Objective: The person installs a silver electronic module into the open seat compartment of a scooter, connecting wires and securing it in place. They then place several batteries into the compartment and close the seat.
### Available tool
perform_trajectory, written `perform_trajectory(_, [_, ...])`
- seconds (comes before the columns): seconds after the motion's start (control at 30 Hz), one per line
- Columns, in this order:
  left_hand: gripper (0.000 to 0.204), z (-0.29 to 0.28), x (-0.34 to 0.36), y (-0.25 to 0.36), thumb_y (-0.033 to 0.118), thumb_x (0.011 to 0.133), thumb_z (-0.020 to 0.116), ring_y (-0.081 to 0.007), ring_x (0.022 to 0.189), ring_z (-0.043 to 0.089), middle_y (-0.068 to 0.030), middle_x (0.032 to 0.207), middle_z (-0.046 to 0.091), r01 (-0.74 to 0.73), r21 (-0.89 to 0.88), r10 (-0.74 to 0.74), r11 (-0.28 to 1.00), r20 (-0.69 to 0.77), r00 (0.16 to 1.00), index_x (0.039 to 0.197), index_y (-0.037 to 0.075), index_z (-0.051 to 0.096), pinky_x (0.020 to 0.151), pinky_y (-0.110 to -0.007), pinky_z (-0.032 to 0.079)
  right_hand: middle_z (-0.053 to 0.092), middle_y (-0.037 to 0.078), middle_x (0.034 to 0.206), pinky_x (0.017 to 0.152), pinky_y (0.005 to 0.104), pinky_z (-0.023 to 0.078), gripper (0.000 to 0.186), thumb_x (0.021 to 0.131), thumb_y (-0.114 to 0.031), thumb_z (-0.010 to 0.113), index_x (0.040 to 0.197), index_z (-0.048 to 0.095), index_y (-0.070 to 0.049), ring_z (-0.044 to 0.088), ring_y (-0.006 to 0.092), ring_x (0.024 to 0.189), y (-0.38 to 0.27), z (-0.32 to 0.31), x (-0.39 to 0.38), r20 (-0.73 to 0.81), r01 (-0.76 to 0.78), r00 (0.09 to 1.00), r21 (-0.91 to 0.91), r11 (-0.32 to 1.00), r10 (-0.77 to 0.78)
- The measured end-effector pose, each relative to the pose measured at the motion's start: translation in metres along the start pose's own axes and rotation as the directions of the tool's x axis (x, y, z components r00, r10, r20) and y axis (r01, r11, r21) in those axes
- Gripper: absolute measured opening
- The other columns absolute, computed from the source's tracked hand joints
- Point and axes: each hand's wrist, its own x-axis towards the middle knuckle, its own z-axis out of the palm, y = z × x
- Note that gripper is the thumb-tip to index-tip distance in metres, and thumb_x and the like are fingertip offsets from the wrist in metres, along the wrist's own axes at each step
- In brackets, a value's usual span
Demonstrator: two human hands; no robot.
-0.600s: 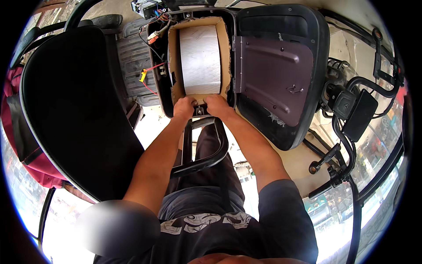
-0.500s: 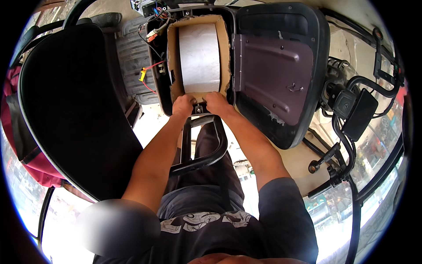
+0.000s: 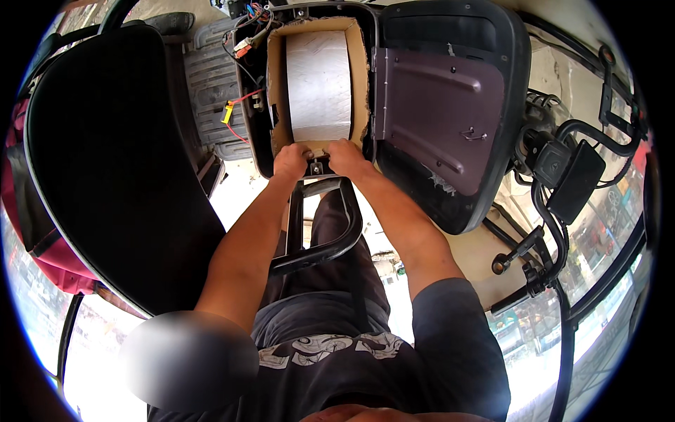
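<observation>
A cardboard lining [image 3: 359, 77] stands inside the black compartment [image 3: 264, 151], around a flat silver-grey block [image 3: 318, 84]. At the lining's near edge, my left hand [image 3: 292, 160] curls its fingers over the cardboard. My right hand [image 3: 343, 157] grips the same edge a short way to the right. Between the two hands, a small metal latch piece [image 3: 317, 169] sits on the compartment's near rim. The fingertips are partly hidden behind the edge.
Swung over to the right lies the compartment's lid [image 3: 439, 119]. Loose wires with a yellow connector [image 3: 228, 112] hang at the left. A black seat [image 3: 112, 169] fills the left side, handlebars [image 3: 555, 190] the far right. A black tube frame [image 3: 327, 252] crosses in front of my legs.
The compartment and both hands sit slightly higher in the picture. Both hands keep to the near edge of the cardboard, with little other change.
</observation>
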Motion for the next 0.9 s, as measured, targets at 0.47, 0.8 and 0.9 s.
perform_trajectory(0.47, [0.021, 0.009, 0.004, -0.015, 0.021, 0.090, 0.071, -0.0370, 0.104, 0.068, -0.0174, 0.104, 0.073, -0.083, 0.003, 0.083, 0.997, 0.050, 0.995, 0.109, 0.017, 0.078, 0.091, -0.048, 0.053, 0.070, 0.026, 0.092, 0.083, 0.0531, 0.053, 0.023, 0.085, -0.022, 0.074, 0.090, 0.074, 0.001, 0.068, 0.0446, 0.094, 0.015, 0.003, 0.010, 0.096, 0.135, 0.986, 0.007, 0.991, -0.135])
perform_trajectory(0.8, [0.025, 0.004, 0.007, -0.012, 0.020, 0.088, 0.074, -0.0379, 0.106, 0.067, -0.0191, 0.107, 0.072, -0.024, 0.098, 0.010, 0.995, 0.144, 0.989, 0.112, 0.015, 0.077, 0.094, -0.047, 0.053, 0.072, 0.022, 0.098, 0.085, 0.0511, 0.054, 0.026, 0.087, -0.028, 0.074, 0.090, 0.076, -0.002, 0.068, 0.0417, 0.098, 0.000, -0.001, 0.007, 0.151, 0.030, 0.988, -0.043, 0.999, -0.023])
perform_trajectory(0.9, [0.023, 0.001, 0.014, -0.006, 0.019, 0.087, 0.074, -0.0377, 0.106, 0.068, -0.0191, 0.106, 0.073, -0.001, 0.114, -0.018, 0.994, 0.165, 0.986, 0.109, 0.013, 0.078, 0.093, -0.046, 0.053, 0.072, 0.021, 0.100, 0.087, 0.0500, 0.054, 0.027, 0.087, -0.030, 0.074, 0.092, 0.077, -0.003, 0.068, 0.0406, 0.101, 0.000, -0.008, 0.011, 0.178, -0.016, 0.984, -0.026, 1.000, 0.020])
